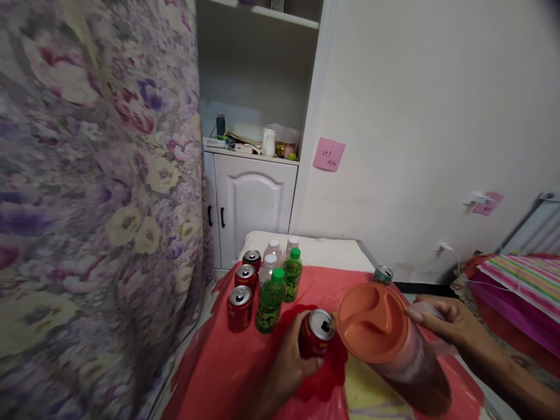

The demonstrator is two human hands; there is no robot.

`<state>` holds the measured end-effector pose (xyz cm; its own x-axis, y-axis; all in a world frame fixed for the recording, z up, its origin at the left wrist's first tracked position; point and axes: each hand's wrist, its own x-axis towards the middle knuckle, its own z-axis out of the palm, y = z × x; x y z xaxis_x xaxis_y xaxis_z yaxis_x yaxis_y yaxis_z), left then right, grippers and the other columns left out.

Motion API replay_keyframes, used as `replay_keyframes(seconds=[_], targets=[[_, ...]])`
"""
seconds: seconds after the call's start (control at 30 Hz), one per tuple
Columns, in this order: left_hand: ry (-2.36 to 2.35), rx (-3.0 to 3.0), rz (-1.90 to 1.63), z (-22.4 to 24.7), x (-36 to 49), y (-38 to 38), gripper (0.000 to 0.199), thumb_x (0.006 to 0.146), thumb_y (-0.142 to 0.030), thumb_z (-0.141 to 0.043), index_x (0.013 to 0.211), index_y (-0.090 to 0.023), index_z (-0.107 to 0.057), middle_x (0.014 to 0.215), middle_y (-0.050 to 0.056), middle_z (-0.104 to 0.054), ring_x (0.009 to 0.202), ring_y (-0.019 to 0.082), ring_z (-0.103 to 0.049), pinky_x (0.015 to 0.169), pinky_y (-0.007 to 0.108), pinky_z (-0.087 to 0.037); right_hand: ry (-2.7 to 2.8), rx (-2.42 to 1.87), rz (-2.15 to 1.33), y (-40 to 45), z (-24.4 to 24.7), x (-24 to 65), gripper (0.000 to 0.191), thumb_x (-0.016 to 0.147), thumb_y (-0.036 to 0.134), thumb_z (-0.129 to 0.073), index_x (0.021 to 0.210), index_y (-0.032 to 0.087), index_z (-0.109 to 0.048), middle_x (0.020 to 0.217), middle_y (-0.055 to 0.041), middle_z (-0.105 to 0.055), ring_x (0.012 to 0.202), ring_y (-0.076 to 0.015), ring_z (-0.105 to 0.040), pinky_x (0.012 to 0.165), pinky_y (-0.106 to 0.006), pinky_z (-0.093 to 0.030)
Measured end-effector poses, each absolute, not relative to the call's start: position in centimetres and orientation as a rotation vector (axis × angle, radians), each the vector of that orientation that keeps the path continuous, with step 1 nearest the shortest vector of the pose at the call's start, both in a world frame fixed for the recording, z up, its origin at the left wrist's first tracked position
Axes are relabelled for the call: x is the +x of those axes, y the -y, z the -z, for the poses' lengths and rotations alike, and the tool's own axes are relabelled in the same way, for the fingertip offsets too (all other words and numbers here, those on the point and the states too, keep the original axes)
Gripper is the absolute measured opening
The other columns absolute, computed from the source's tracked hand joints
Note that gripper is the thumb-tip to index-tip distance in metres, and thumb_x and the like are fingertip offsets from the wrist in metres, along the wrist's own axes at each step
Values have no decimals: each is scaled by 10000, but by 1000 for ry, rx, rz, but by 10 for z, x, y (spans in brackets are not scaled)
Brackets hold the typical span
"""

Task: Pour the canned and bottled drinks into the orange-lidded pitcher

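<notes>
My left hand (289, 364) is wrapped round an opened red drink can (314, 341), which stands over a red scalloped mat (321, 379). In my right hand (446, 318) is the handle of a clear pitcher (415, 373) with an orange lid (371, 344). The pitcher is tilted to the left, its spout close to the can's opening, and dark liquid shows inside it. I cannot tell whether liquid is flowing. Left of the can stand green-capped bottles (270, 303), clear bottles with white caps (268, 269) and several closed cans (240, 309).
A red cover (210, 373) lies over the table. A yellow sheet (367, 388) lies under the pitcher, and a teal can (383, 274) stands at the back right. Floral curtain (109, 204) hangs at left; a white cabinet (256, 204) and wall (415, 146) are behind.
</notes>
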<state>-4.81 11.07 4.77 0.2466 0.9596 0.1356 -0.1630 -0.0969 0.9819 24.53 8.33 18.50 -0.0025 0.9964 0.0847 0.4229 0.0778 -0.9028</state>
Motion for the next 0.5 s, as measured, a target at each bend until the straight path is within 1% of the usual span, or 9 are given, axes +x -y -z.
replay_keyframes(seconds=[0.13, 0.27, 0.5], targets=[[-845, 1304, -1157, -51, -47, -109, 763, 565, -105, -738, 1295, -206, -541, 1329, 115, -658, 1296, 355, -563, 1119, 453, -406, 1527, -1488, -903, -82, -188, 242, 550, 736, 653, -728, 549, 229, -431, 582, 33, -340, 562, -131, -313, 505, -293, -237], [-868, 1306, -1151, -51, -47, -110, 782, 560, -95, -721, 1311, -185, -522, 1347, 138, -641, 1308, 356, -555, 1133, 456, -388, 1551, -1467, -861, -83, -189, 241, 571, 718, 656, -741, 519, 232, -415, 560, 32, -338, 553, -133, -313, 495, -296, -252], [-887, 1331, -1161, -49, -47, -111, 776, 563, -107, -742, 1306, -195, -534, 1337, 127, -657, 1302, 363, -561, 1123, 451, -406, 1538, -1474, -940, -84, -184, 245, 519, 751, 621, -734, 565, 226, -454, 584, 44, -336, 564, -120, -308, 512, -286, -227]])
